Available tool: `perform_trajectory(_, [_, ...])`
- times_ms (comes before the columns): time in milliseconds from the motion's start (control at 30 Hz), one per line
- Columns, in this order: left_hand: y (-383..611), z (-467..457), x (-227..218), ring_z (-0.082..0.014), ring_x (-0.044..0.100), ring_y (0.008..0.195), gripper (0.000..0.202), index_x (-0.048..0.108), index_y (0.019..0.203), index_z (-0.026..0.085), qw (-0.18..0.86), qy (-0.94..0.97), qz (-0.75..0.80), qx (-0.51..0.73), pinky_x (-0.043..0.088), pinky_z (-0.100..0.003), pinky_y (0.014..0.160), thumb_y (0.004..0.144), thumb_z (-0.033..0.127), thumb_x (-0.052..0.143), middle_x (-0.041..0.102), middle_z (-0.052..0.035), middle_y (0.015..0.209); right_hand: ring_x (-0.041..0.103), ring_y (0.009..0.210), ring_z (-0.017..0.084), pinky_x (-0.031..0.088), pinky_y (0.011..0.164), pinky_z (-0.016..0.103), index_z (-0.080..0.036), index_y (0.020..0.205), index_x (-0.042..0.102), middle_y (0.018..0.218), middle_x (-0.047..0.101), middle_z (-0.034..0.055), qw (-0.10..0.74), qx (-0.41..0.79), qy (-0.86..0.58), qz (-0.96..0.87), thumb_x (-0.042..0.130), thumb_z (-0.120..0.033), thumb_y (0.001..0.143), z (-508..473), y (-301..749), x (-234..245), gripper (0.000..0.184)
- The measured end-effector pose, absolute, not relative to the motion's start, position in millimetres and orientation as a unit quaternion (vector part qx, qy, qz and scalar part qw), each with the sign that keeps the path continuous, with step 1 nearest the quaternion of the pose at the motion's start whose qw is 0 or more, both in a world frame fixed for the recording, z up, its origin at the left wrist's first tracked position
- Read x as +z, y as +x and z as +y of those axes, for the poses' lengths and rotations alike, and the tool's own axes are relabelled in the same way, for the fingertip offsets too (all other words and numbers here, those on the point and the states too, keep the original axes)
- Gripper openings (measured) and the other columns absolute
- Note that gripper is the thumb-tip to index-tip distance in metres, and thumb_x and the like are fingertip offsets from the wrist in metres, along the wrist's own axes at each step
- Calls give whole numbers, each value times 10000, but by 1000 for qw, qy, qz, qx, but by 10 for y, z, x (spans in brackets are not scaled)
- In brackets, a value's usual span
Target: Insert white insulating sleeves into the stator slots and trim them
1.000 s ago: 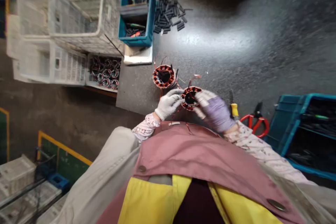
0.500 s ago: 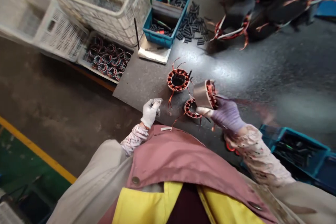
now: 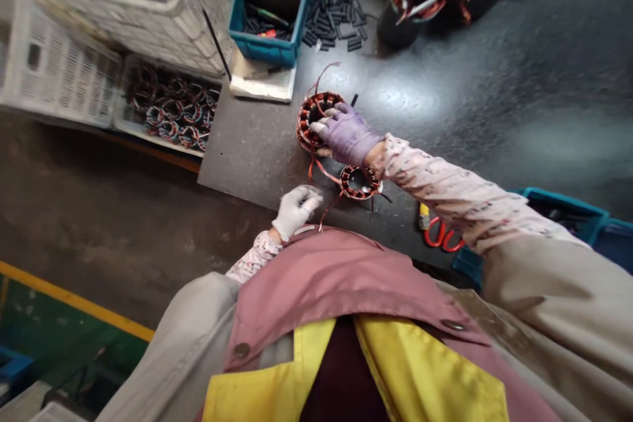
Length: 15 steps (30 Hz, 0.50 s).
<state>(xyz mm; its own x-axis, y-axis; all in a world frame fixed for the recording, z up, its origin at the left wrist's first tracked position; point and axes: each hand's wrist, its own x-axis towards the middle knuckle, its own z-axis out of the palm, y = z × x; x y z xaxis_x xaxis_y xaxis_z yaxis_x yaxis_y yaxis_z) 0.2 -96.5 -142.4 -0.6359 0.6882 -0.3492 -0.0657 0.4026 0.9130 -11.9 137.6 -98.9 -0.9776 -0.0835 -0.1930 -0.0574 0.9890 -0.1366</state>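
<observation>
Dim indoor light; a pale glare patch shines on the dark speckled table [image 3: 400, 95], the white plastic crates [image 3: 59, 62] bow at the frame's edge, and the copper-wound stator [image 3: 368, 186] looks fairly sharp.

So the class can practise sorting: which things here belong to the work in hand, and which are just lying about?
Work in hand: right hand on a stator; left hand, nearest a second stator.
Lying about: crate of stators, blue bin, black tubing, red-handled snips.

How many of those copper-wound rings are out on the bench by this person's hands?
2. One copper-wound ring sits under the purple-gloved right hand, fingers on it. The other ring lies nearer the person, apart from the white-gloved left hand.
</observation>
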Motion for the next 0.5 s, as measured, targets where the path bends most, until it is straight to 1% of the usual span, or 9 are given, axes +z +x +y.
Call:
perform_trajectory(33, [41,-871,-1423,-124,648,751,210,693,806,157,376,292,745,467,531,-245,756,846,359,650,708,-35,829,506,1239,277,338,1100,467,-164,1299,560,1297,614,97,60,-86,-18,994,598,-429,854,1442,30,-943,519])
perform_trajectory(67, [78,-762,-1425,-143,662,863,204,703,822,159,376,369,735,427,526,-264,846,871,345,633,719,-54,927,494,1263,257,352,1097,443,-188,1333,537,1350,580,81,13,-108,21,994,540,-415,895,1508,213,-923,494])
perform_trajectory(133, [134,-515,-1455,-170,654,1015,221,719,909,160,376,477,715,346,500,-284,946,913,341,593,695,-80,1118,538,1215,220,407,1054,390,-203,1276,588,1313,604,73,-73,-153,151,974,445,-359,939,1612,640,-987,397])
perform_trajectory(167, [151,-389,-1485,-178,646,1060,241,719,966,161,376,510,714,297,494,-286,964,931,346,569,659,-89,1219,570,1166,220,437,1022,379,-193,1202,635,1261,632,86,-87,-169,221,956,448,-337,929,1636,855,-1073,362])
perform_trajectory(200, [163,-269,-1525,-186,640,1089,259,715,1019,161,376,532,718,245,492,-287,969,943,347,550,618,-95,1297,595,1124,229,459,996,380,-186,1118,676,1220,651,97,-74,-185,277,940,477,-321,903,1637,1053,-1185,323])
perform_trajectory(267, [179,-70,-1622,-207,640,1104,288,697,1105,158,380,555,725,152,498,-295,957,951,342,538,594,-105,1334,612,1101,253,478,978,395,-179,1016,715,1209,661,109,-13,-221,348,911,549,-301,844,1577,1366,-1438,269])
perform_trajectory(367, [231,80,-1750,-227,651,1085,311,683,1149,152,388,571,718,85,507,-301,929,949,343,542,647,-110,1238,610,1124,264,476,974,387,-167,1062,719,1228,661,117,68,-269,440,854,573,-313,833,1439,1618,-1721,308])
perform_trajectory(433, [295,97,-1796,-228,656,1073,317,687,1131,151,389,576,715,70,510,-300,917,957,360,524,648,-112,1233,638,1061,254,489,911,356,-180,1067,724,1129,704,103,133,-306,498,801,542,-378,873,1396,1694,-1799,331])
perform_trajectory(500, [360,87,-1815,-223,657,1068,317,692,1111,153,387,576,718,56,512,-295,909,962,367,512,628,-117,1268,664,965,228,491,834,314,-201,1040,735,1020,733,74,193,-358,512,756,532,-434,890,1401,1731,-1823,343])
